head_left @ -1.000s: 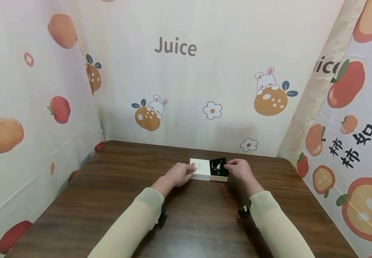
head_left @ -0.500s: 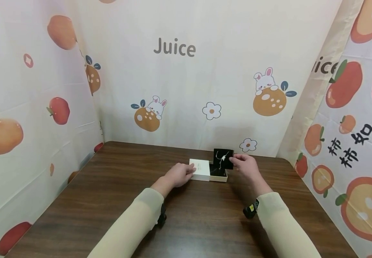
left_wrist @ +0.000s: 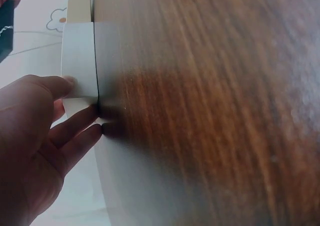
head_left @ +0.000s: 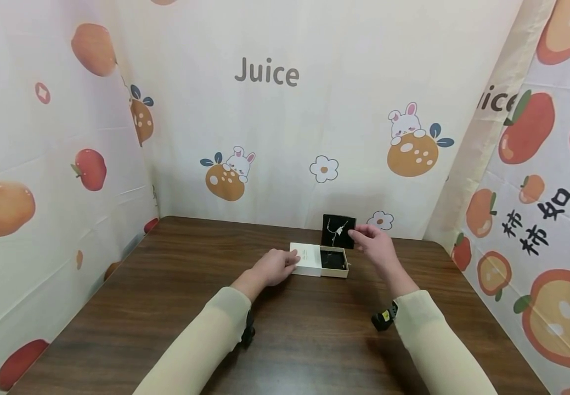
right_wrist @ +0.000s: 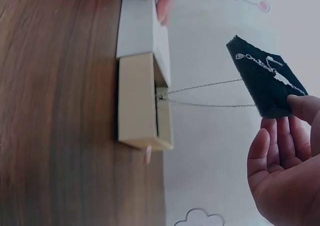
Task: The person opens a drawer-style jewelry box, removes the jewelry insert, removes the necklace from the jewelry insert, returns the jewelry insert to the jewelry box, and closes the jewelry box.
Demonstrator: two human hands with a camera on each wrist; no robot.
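My left hand [head_left: 274, 267] grips the white box sleeve [head_left: 308, 262], thumb on one side and fingers on the other. A cream inner drawer [head_left: 335, 274] is slid partway out of the sleeve's right side. Above and behind the drawer, my right hand [head_left: 379, 248] pinches the edge of a black jewelry pad [head_left: 330, 221], which stands nearly upright. A silver piece of chain jewelry [right_wrist: 253, 61] with a pendant lies across the pad's face. In the right wrist view two thin strands of chain [right_wrist: 205, 105] run from the pad down into the drawer.
The box stands on a brown wood-grain table [head_left: 166, 329], near its back edge. Behind it hangs a pale curtain [head_left: 275, 126] printed with fruit, rabbits and flowers. A small pull tab [right_wrist: 147, 154] sticks out from the drawer's end.
My right hand has lifted the black pad out of the drawer, first tilting it up, then raising it higher toward the back. The left hand and the sleeve have stayed in place.
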